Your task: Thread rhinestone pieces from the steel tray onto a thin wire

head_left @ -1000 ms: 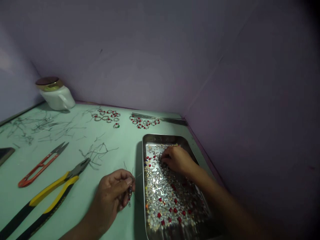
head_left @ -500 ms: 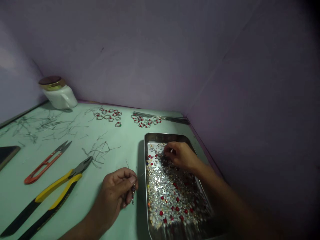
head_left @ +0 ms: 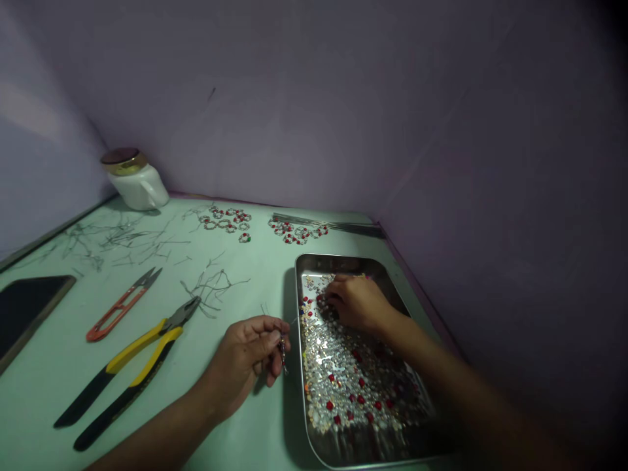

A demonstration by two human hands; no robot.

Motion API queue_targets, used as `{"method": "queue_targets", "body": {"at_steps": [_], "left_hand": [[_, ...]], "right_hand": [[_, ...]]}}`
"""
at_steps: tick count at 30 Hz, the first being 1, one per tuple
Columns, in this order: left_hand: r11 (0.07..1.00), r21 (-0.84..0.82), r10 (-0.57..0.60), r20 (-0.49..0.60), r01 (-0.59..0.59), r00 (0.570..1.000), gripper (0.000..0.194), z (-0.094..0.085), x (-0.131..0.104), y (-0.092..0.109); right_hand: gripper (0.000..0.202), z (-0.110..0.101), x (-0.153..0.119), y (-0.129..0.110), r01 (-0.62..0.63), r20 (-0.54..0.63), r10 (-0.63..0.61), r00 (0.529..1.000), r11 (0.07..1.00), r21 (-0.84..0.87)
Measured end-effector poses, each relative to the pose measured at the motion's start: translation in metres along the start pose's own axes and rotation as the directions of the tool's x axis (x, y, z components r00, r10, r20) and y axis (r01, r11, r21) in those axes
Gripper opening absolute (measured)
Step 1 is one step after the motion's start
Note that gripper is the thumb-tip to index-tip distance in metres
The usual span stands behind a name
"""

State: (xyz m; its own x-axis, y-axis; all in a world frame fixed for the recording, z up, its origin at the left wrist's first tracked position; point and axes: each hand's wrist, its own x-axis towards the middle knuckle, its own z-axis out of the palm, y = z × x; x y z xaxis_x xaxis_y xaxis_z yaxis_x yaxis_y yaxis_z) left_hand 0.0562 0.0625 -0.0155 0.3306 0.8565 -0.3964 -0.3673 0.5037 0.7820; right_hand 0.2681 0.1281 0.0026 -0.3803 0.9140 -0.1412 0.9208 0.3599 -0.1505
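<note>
My left hand point(head_left: 255, 350) is closed in a pinch just left of the metal tray point(head_left: 305, 418). Between its thumb and fingers hangs a short strand of beads on wire point(head_left: 283, 353), with thin wire ends poking out above. My right hand point(head_left: 358, 301) reaches into the far part of the tray, its fingers drawn together and down among the loose beads point(head_left: 338, 366). Those beads are mostly clear and silvery, with red ones scattered through them. Whatever the right fingertips pinch is hidden by the hand and its shadow.
Pliers with yellow and black handles point(head_left: 142, 366) and orange thread snips point(head_left: 120, 311) lie at left, near a phone point(head_left: 34, 307). Wire scraps point(head_left: 216, 288), beaded rings point(head_left: 228, 221), straight wires point(head_left: 328, 226) and a lidded white mug point(head_left: 140, 186) are farther back, before the wall.
The view has turned left, so everything sits farther right and more of the phone shows. The right hand's fingers have moved slightly among the beads; the left still pinches the strand.
</note>
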Motion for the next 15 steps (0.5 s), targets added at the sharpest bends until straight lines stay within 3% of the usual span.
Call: {"method": "queue_targets", "body": {"at_steps": [4, 7, 10, 11, 13, 15], "left_hand": [[1.000, 0.016, 0.005, 0.009, -0.005, 1.000, 0.019, -0.001, -0.001, 0.000], [0.999, 0.034, 0.001, -0.009, -0.001, 1.000, 0.017, 0.000, -0.001, 0.000], [0.999, 0.052, 0.011, -0.049, -0.009, 0.999, 0.018, 0.003, -0.003, 0.000], [0.998, 0.057, 0.013, -0.067, -0.009, 0.998, 0.019, 0.004, -0.005, 0.001], [0.998, 0.066, 0.017, -0.100, -0.010, 0.995, 0.020, 0.004, -0.010, 0.004], [0.997, 0.066, 0.039, -0.127, -0.030, 0.991, 0.022, 0.000, -0.018, 0.009]], "right_hand": [[0.015, 0.007, 0.001, 0.003, 0.032, -0.091, -0.037, 0.995, 0.998, -0.051], [0.012, 0.000, -0.003, 0.006, 0.014, -0.123, -0.014, 0.992, 1.000, 0.003], [0.010, -0.020, -0.022, -0.008, -0.013, -0.215, 0.077, 0.974, 0.959, 0.282], [0.008, -0.027, -0.034, -0.018, -0.004, -0.256, 0.143, 0.956, 0.879, 0.477], [0.006, -0.034, -0.060, -0.050, 0.040, -0.250, 0.269, 0.930, 0.604, 0.796], [0.010, -0.027, -0.086, -0.088, 0.104, -0.193, 0.233, 0.953, 0.347, 0.932]]}}
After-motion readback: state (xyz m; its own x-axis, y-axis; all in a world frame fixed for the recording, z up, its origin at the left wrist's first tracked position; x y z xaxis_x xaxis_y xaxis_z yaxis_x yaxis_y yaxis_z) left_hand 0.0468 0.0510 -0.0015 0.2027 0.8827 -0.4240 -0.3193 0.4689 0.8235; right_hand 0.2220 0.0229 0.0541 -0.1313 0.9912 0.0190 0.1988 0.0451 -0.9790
